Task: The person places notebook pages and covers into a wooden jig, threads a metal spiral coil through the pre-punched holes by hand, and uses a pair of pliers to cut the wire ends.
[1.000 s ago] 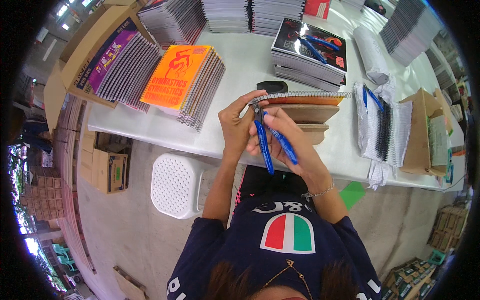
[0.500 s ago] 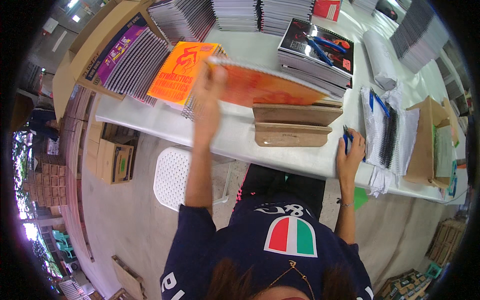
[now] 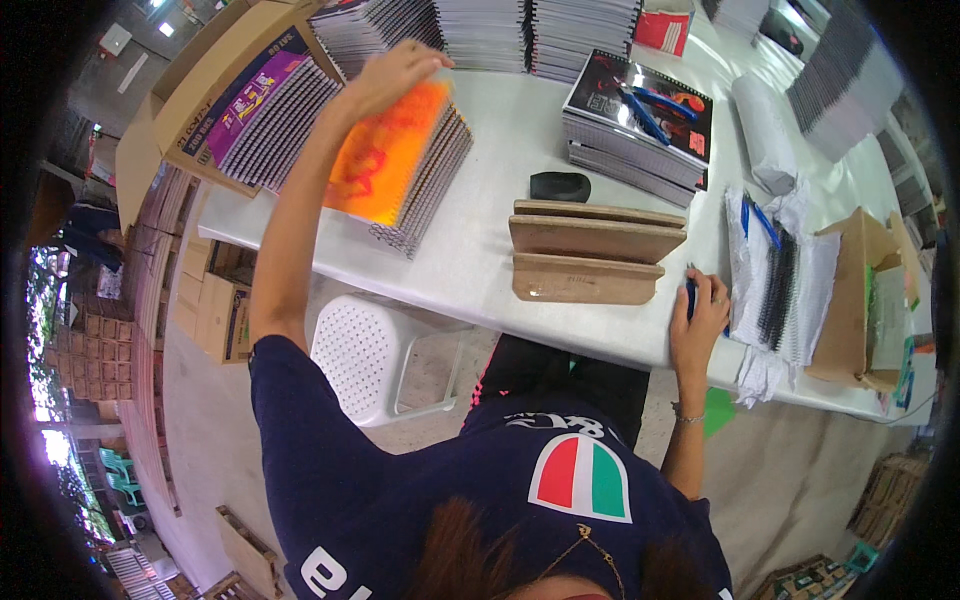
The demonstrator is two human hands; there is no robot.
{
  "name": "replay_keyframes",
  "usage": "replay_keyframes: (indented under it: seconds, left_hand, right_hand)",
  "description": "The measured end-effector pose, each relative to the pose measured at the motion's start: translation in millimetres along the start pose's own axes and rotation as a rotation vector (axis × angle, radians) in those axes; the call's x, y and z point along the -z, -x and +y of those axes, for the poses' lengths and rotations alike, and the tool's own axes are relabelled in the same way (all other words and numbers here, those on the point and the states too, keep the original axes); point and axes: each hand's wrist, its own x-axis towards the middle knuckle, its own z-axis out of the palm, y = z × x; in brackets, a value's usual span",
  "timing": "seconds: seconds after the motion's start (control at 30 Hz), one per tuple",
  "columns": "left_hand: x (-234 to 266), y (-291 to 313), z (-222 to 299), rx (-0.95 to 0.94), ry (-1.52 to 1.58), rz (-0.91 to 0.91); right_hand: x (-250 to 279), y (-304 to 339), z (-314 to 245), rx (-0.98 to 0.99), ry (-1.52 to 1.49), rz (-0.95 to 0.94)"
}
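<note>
My left hand (image 3: 395, 78) reaches across to the far edge of an orange spiral notebook (image 3: 385, 165), its fingers closed on that edge. The notebook, slightly smeared by motion, lies over a stack of spiral notebooks (image 3: 432, 195) whose coils face right. At the table's front edge, my right hand (image 3: 703, 312) rests closed around blue-handled pliers (image 3: 690, 290), mostly covered by the fingers. Between my hands stands a brown wooden holder (image 3: 590, 250) with upright slats, nothing in its slots. Behind it sits a small black rounded object (image 3: 560, 186).
A cardboard box (image 3: 190, 120) with purple notebooks (image 3: 265, 115) stands left. At back right, blue pliers (image 3: 650, 110) lie on black-covered notebooks (image 3: 640, 140). Farther right are black binding coils (image 3: 777, 290) on white wrapping and an opened carton (image 3: 845, 300). A white stool (image 3: 355, 355) stands below.
My left hand has carried the orange notebook from above the wooden holder leftward onto the stack. The black object behind the holder is now uncovered. My right hand stays with the pliers.
</note>
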Motion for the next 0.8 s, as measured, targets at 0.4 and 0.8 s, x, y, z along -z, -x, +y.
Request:
replay_keyframes:
  seconds: [0.4,0.8]
  left_hand:
    - [-28,111,-50,0.253,-0.264,0.08]
    - [-31,113,-91,0.182,-0.143,0.024]
  right_hand:
    - [11,-116,13,-0.013,-0.621,-0.072]
    - [-25,-252,12,-0.036,-0.681,-0.037]
